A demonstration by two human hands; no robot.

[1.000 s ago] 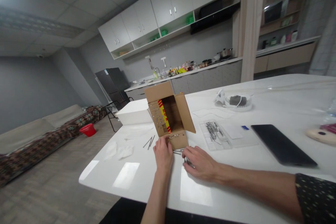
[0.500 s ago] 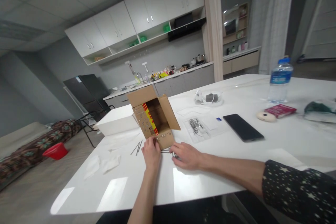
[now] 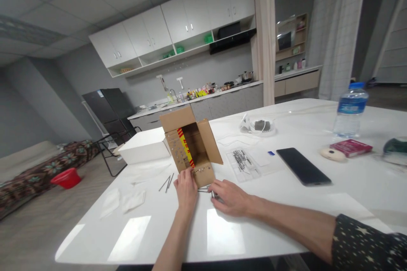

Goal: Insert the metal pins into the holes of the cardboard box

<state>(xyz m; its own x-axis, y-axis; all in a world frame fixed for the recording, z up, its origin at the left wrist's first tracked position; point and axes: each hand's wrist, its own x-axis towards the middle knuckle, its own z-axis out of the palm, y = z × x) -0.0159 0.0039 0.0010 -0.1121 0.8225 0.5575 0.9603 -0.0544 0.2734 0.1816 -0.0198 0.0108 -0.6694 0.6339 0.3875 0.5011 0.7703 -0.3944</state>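
An opened cardboard box [image 3: 205,175] stands on the white table with its mouth facing me. Small light and dark dots line its flaps, and a yellow and red strip runs along one inner edge. My left hand [image 3: 186,187] is closed at the lower left corner of the front flap, fingertips against the cardboard. To the right of the flap, my right hand [image 3: 231,197] rests low on the table, its thumb and fingers closed around a thin dark metal rod [image 3: 213,194]. Other thin rods [image 3: 202,189] lie by its fingertips. Left of the box are several loose rods [image 3: 169,183].
A clear tray of small metal pieces [image 3: 242,161] lies right of the box, near a black phone [image 3: 303,167]. Farther right are a water bottle [image 3: 350,110], a red box [image 3: 351,147] and a cream mouse-like object [image 3: 333,154]. A white box [image 3: 144,146] stands behind left; tissues [image 3: 133,200] lie left.
The camera view has shifted slightly, so everything sits a little lower in the picture. Both hands stay in nearly the same places by the box.
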